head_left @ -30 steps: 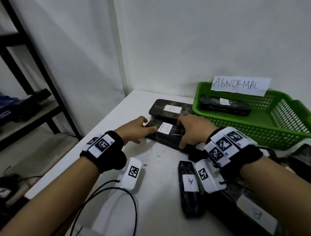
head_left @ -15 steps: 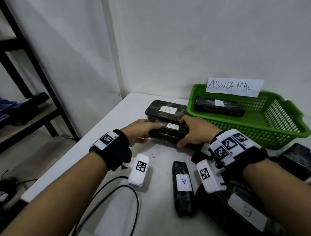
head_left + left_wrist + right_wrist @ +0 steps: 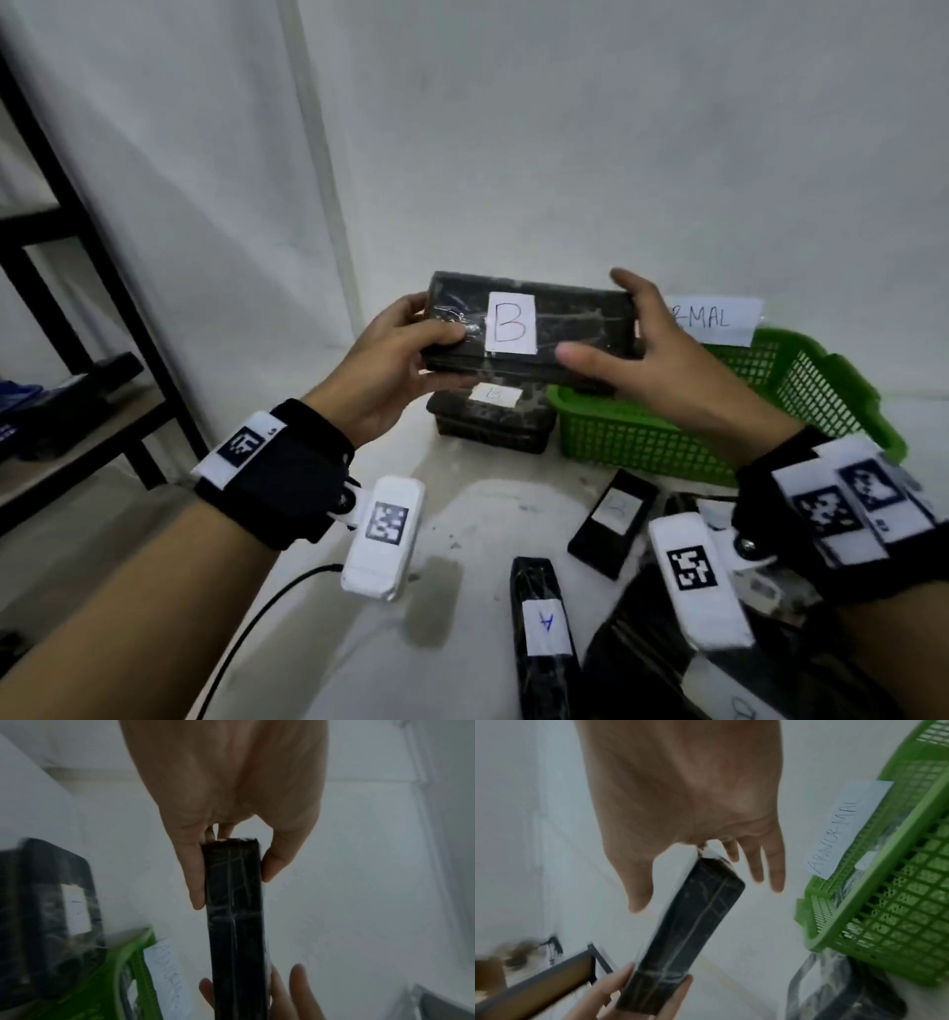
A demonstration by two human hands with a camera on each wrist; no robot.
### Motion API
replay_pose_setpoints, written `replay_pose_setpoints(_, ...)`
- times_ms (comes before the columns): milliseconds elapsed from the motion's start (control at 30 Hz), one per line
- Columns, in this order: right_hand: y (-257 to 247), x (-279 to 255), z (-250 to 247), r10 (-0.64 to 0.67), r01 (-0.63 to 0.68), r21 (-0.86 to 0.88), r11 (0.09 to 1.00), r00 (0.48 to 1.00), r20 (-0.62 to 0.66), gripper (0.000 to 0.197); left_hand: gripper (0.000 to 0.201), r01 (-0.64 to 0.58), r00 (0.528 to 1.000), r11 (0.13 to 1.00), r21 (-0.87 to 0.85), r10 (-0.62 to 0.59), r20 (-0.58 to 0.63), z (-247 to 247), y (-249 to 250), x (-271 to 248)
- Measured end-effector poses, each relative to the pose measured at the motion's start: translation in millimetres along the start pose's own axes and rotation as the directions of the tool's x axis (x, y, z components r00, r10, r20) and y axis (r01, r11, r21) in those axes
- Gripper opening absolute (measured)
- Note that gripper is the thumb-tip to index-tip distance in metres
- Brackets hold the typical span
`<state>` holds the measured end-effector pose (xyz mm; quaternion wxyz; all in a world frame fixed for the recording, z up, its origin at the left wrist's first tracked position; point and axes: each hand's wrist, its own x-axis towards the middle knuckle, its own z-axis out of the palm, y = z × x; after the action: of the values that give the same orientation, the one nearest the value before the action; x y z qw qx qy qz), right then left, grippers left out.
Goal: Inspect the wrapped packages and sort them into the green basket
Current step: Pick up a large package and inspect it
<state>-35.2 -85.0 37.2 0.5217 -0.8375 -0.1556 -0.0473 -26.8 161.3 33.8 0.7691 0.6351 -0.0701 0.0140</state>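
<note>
- Head view: the left hand [image 3: 395, 360] pinches one short end of the package marked B [image 3: 531, 329], thumb on the labelled face and fingers behind. The right hand [image 3: 652, 354] cups the other end with fingers straight and spread, thumb pointing along the lower edge. The package hangs in the air between the two hands, above another B package [image 3: 490, 419] on the white table [image 3: 318, 642], with the green basket [image 3: 770, 411] just past the right fingers.
- Left wrist view: thumb and fingers [image 3: 195, 874] clamp the narrow sides of the black block; the film over it is creased and glossy.
- Right wrist view: the fingers [image 3: 767, 866] stand off the end, barely touching; the thumb lies loose beside it.
- Judgement: it looks rigid, box-like and moderately light. The wrap is likely slippery, so gripping the short ends across the edges seems safest.
</note>
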Motion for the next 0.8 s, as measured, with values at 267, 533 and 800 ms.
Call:
replay_pose_setpoints(267, 17, -16, -66, 0.006, 0.136, 0.375, 0.917, 0.935, -0.354, 0.066, 0.031, -0.078, 0.986, 0.997, 0.006, 0.077, 0.147, 92, 1, 24)
replay_pose_setpoints(533, 66, -24, -98, 0.134, 0.115, 0.482, 0.869, 0.882, -0.451, 0.038, 0.048, -0.077, 0.982, 0.997, -0.002, 0.077, 0.171, 152, -47, 44)
replay_pose_setpoints(800, 101, -11, -94, 0.232, -0.008, 0.504, 0.864, 0.894, -0.383, 0.043, 0.049, -0.092, 0.988, 0.993, 0.069, 0.082, 0.13, 153, -71, 58)
